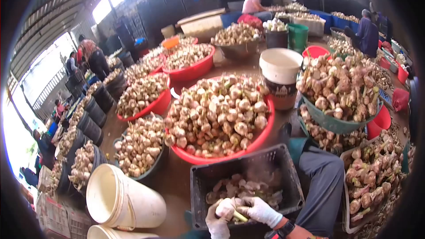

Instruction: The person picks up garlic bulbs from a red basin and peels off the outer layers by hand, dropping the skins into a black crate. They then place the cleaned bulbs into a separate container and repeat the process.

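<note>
A pale garlic bulb with a short green stem is in my left hand, whose gloved fingers are wrapped round it. My right hand, also in a white glove and with a dark watch at the wrist, pinches the bulb at its stem side. Both hands are over the near edge of a black plastic crate. Loose garlic skins and trimmings lie inside this crate. Just beyond it stands a red tub heaped with untrimmed garlic bulbs.
On the left, a white bucket leans on its side. A green basin piled with garlic stands at the right, above a crate of more bulbs. My bent leg borders the black crate. Several people work farther off among tubs and buckets.
</note>
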Motion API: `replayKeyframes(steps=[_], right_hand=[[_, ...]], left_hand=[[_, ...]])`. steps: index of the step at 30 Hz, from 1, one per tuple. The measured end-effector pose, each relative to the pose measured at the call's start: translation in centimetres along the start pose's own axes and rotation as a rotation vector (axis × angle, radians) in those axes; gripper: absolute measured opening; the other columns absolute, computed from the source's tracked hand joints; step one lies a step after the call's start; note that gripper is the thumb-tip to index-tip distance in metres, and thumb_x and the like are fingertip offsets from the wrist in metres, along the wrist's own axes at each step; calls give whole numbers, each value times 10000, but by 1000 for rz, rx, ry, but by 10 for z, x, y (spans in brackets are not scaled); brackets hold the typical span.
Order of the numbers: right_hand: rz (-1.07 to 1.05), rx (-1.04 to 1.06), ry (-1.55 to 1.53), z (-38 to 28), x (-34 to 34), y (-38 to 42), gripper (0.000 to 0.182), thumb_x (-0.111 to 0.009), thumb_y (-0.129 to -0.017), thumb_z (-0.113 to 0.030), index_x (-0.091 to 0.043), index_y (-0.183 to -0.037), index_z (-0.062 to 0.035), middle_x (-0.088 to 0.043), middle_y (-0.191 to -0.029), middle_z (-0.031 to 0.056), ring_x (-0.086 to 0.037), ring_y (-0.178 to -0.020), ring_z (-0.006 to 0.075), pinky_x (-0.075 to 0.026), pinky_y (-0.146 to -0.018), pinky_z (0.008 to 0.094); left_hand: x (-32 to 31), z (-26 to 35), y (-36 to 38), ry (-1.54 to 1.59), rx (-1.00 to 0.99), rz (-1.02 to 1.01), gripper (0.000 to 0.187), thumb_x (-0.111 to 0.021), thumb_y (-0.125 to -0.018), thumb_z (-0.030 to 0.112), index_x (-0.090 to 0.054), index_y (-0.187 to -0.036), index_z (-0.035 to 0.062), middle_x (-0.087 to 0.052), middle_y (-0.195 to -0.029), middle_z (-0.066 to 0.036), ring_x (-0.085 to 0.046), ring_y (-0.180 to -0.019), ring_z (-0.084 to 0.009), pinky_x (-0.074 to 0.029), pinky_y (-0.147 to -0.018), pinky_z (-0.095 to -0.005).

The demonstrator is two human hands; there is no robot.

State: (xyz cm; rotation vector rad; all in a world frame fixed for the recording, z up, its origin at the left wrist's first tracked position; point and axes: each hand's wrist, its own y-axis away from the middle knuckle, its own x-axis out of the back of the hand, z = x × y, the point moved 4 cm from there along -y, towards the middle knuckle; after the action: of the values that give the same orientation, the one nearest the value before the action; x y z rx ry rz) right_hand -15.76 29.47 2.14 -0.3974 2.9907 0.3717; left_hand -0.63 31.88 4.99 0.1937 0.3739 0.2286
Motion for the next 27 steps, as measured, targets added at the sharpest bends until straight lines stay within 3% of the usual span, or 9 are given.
replayKeyframes(steps=[1,5,7,11,20,21,23,25,27], right_hand=[[45,67,184,5,3,-1,290,-698,-882,-249,-641,-975,20,-681,-817,130,-647,-737,205,-513,-677,356],[369,119,679,5,22,-6,209,-651,-879,-169,-641,-1032,-26,-647,-906,243,-623,-806,425,-497,-692,447],[438,240,821,7,33,-9,342,-704,-841,-307,-628,-1019,-25,-664,-807,184,-645,-748,357,-507,-672,452],[12,-196,-215,-32,20,9,523,-762,-827,-309,-611,-1175,50,-686,-901,83,-627,-800,119,-516,-738,267],[275,148,105,-12,7,1,272,-719,-850,-245,-611,-796,-2,-620,-666,145,-611,-632,207,-484,-615,346],[354,67,144,-8,18,-5,220,-695,-859,-213,-622,-795,-15,-641,-688,156,-633,-658,281,-488,-619,367],[469,6,344,10,42,-17,168,-678,-880,-169,-639,-897,-7,-647,-726,73,-589,-686,94,-485,-625,292],[443,11,1090,26,53,-28,209,-694,-869,-174,-637,-982,-7,-650,-737,71,-600,-689,102,-496,-629,300],[485,61,1027,8,46,-18,330,-740,-835,-187,-622,-1084,-5,-667,-778,64,-614,-714,109,-507,-650,307]], left_hand=[[4,-3,-6,-212,-219,-17,500,-746,-833,210,-562,-1215,-54,-654,-1094,-142,-633,-987,-248,-476,-971,-382],[-8,11,-3,277,28,-258,565,-770,-806,316,-557,-1165,-65,-635,-1079,-140,-625,-984,-254,-508,-903,-376],[-10,12,-8,334,-66,-336,531,-758,-824,294,-555,-1183,-40,-631,-1089,-127,-618,-1012,-254,-506,-913,-390],[-3,6,-4,330,19,-184,491,-725,-854,264,-538,-1200,-31,-597,-1156,-123,-592,-1055,-245,-472,-952,-382],[11,-20,-6,190,111,-68,467,-792,-775,112,-553,-1151,-27,-639,-1097,-137,-625,-985,-207,-502,-918,-350],[11,-24,-6,271,174,-81,474,-791,-774,110,-551,-1158,-30,-640,-1095,-136,-624,-986,-211,-506,-912,-356],[-3,-14,0,392,200,-105,516,-788,-775,151,-535,-1190,-22,-605,-1099,-122,-598,-1028,-259,-484,-944,-387],[-3,-12,-2,645,196,-176,524,-772,-796,194,-513,-1202,-12,-560,-1130,-122,-545,-1074,-277,-436,-965,-408],[2,-12,-7,685,184,-227,530,-751,-823,233,-490,-1219,-4,-531,-1153,-117,-502,-1075,-278,-405,-946,-413]])
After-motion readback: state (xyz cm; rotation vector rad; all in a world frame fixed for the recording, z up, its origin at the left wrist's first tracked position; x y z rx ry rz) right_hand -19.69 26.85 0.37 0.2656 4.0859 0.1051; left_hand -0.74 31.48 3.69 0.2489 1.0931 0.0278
